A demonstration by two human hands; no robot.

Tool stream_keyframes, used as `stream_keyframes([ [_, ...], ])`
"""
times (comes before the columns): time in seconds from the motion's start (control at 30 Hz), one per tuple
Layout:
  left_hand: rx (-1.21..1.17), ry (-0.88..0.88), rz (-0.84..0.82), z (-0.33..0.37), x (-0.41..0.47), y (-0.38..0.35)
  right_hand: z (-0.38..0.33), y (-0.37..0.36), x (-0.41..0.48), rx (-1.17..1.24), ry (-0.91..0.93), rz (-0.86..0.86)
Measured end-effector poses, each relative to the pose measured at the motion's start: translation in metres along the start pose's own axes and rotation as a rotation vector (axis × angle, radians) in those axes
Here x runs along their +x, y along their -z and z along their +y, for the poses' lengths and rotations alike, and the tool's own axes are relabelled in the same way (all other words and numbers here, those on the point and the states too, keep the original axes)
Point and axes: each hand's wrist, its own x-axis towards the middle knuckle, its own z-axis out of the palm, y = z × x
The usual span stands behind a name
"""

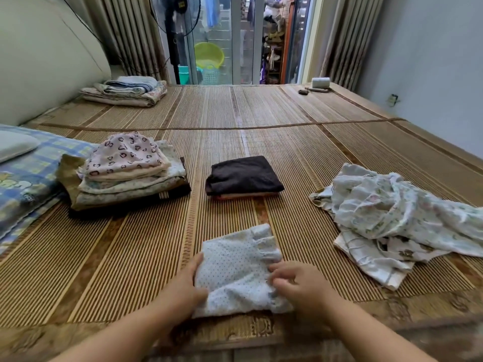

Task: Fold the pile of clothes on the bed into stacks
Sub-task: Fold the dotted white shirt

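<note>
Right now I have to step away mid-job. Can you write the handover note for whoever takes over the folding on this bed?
Left grip holds the left edge of the dotted garment; right grip pinches its right side.
The garment lies partly folded on the mat, right in front of you.
Done: tall light stack at left, small dark stack in the middle.
Left: finish this fold and put it on a stack, then fold the loose floral pile at right.
</note>
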Motion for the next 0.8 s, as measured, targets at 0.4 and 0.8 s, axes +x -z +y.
stream_keyframes([
  [0.4, -0.443, -0.063, -0.196, 0.019, 0.026, 0.005, -0.017, -0.011, 0.062, 0.421, -0.546, 0.001],
  [0.8, -0.747, -0.392, -0.603, 0.108, 0.07, 0.012, 0.007, 0.009, 0.099, 1.736, -0.036, -0.436],
])
